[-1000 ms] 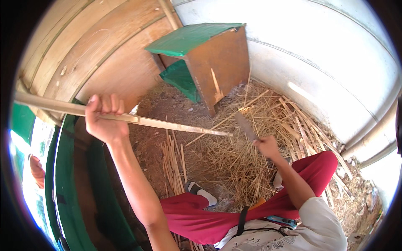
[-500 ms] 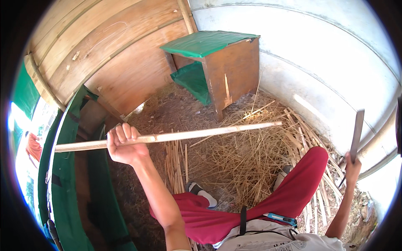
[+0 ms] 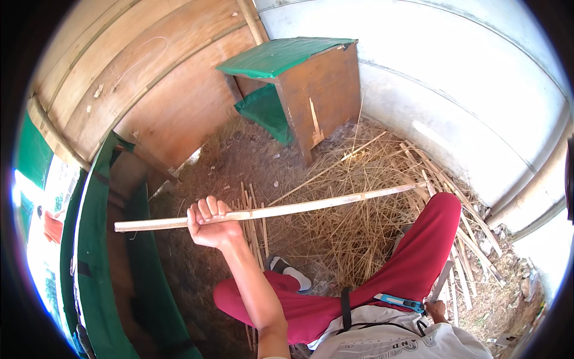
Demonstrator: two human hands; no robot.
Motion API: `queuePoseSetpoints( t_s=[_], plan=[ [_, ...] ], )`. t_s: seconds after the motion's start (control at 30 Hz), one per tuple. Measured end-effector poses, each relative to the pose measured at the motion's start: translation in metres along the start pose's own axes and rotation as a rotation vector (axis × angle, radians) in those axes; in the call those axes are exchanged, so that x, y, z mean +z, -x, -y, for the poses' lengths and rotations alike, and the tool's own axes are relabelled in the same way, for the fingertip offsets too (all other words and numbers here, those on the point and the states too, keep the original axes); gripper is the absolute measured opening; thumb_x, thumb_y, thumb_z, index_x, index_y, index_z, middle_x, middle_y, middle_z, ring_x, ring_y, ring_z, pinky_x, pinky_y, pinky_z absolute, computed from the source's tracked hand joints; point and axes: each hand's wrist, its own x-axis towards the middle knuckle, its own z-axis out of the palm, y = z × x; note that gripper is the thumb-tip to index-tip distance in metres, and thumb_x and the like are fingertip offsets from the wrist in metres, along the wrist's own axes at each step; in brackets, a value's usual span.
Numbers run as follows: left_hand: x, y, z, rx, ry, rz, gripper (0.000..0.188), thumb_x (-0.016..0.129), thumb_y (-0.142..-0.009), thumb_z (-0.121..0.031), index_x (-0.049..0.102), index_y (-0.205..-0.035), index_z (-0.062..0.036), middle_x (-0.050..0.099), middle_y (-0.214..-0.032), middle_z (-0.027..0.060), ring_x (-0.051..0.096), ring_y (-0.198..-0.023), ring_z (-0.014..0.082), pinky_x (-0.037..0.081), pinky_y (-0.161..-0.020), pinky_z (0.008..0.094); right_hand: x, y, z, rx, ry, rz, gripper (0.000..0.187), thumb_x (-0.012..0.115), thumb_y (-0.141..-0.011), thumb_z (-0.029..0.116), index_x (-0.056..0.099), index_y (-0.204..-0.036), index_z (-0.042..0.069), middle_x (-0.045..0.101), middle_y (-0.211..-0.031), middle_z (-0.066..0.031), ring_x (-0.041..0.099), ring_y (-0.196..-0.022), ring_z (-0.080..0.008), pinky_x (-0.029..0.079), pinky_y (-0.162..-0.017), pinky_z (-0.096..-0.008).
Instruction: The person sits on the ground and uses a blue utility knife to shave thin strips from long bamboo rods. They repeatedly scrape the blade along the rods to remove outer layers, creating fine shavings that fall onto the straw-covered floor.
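My left hand (image 3: 213, 221) is closed round a long, pale split bamboo strip (image 3: 305, 206), gripping it nearer its left end. The strip lies almost level across the view, its right end reaching close to my right knee. Down by my right hip, my right hand (image 3: 437, 310) is wrapped round the handle of a machete (image 3: 441, 281), whose grey blade points up beside my thigh. My leg and shirt partly hide that hand and blade. A blue box cutter (image 3: 399, 302) rests at my waist, close to the right hand.
Thin bamboo shavings (image 3: 344, 239) heap up ahead of me. Split strips (image 3: 463, 263) lie along the right, more (image 3: 251, 209) beyond my left hand. A brown wooden cabinet (image 3: 323, 96) with a green cover stands against the walls. Green-covered shelving (image 3: 95, 287) borders the left; another person (image 3: 52, 226) shows outside.
My right hand has come down and inward with the machete, from raised at the right to beside my hip. My left hand has moved right and slightly down, carrying the bamboo strip.
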Motion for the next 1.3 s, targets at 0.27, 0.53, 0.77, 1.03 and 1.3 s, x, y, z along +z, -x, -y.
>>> queuePoseSetpoints(
  t_s=[0.27, 0.53, 0.77, 1.03, 1.3],
  plan=[
    [0.012, -0.001, -0.021, 0.055, -0.041, 0.063, 0.038, 0.049, -0.093, -0.014, 0.028, -0.06, -0.0157, 0.024, -0.058, -0.0004, 0.022, -0.054, 0.0133, 0.022, -0.045, 0.0288, -0.138, 0.034, 0.142, -0.644, -0.65, -0.755, 0.033, 0.073, -0.082, 0.005, 0.058, -0.111, -0.001, 0.06, -0.113, -0.0188, 0.059, -0.104, -0.0318, 0.047, -0.086, -0.0386],
    [0.027, -0.002, -0.032, 0.116, -0.14, 0.151, 0.039, 0.047, -0.096, -0.015, 0.028, -0.062, -0.0159, 0.026, -0.058, -0.0001, 0.024, -0.055, 0.0135, 0.024, -0.047, 0.0283, -0.183, 0.181, 0.231, -1.782, 0.066, 0.04, 0.026, 0.074, -0.078, 0.02, 0.067, -0.101, 0.009, 0.063, -0.09, -0.0047, 0.063, -0.085, -0.0227, 0.049, -0.076, -0.0374],
    [0.029, -0.001, -0.054, 0.076, -0.183, 0.197, 0.038, 0.047, -0.095, -0.013, 0.029, -0.062, -0.0157, 0.025, -0.059, 0.0001, 0.023, -0.056, 0.0133, 0.025, -0.049, 0.0288, -0.148, 0.167, 0.229, -1.653, 0.409, 0.119, 0.031, 0.075, -0.074, 0.021, 0.068, -0.103, 0.012, 0.063, -0.089, -0.007, 0.064, -0.086, -0.0249, 0.049, -0.076, -0.0367],
    [0.045, -0.008, -0.047, -0.002, -0.174, 0.3, 0.036, 0.048, -0.093, -0.014, 0.029, -0.063, -0.0148, 0.027, -0.06, -0.0004, 0.024, -0.056, 0.013, 0.025, -0.049, 0.0294, -0.276, 0.18, 0.33, -1.572, -0.256, 0.295, 0.014, 0.067, -0.09, 0.012, 0.063, -0.099, 0.002, 0.057, -0.083, -0.0108, 0.06, -0.074, -0.0242, 0.047, -0.063, -0.0368],
    [0.114, -0.049, 0.027, -0.315, -0.233, 0.366, 0.034, 0.051, -0.09, -0.023, 0.031, -0.063, -0.017, 0.026, -0.056, -0.0033, 0.023, -0.052, 0.0119, 0.021, -0.044, 0.0284, -0.289, 0.188, 0.491, -1.395, -0.703, 0.696, 0.024, 0.044, -0.105, 0.029, 0.052, -0.097, 0.008, 0.049, -0.079, 0.0005, 0.055, -0.074, -0.0067, 0.047, -0.056, -0.0262]
  ],
)
